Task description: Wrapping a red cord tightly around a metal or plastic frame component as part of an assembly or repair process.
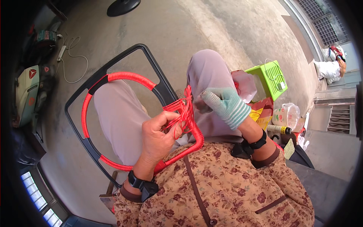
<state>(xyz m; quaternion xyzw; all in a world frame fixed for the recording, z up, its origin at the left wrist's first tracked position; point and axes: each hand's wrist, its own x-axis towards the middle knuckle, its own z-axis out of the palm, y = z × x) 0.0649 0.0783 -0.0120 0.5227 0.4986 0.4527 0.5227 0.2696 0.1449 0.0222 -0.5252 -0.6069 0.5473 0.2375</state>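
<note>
- Head view: black frame (pixel 77 125) rests across the person's lap; rigid, light-looking, best held by its rim.
- Left hand (pixel 160 136), bare, closed around thin, limp red cord (pixel 185 109) at the frame's right edge.
- Right hand (pixel 227 106), gloved, loosely curled, pinching the cord there.

Bare left hand (pixel 160 134) gripping red cord (pixel 184 110) on black frame (pixel 75 94), gloved right hand (pixel 227 106) pinching cord
</note>
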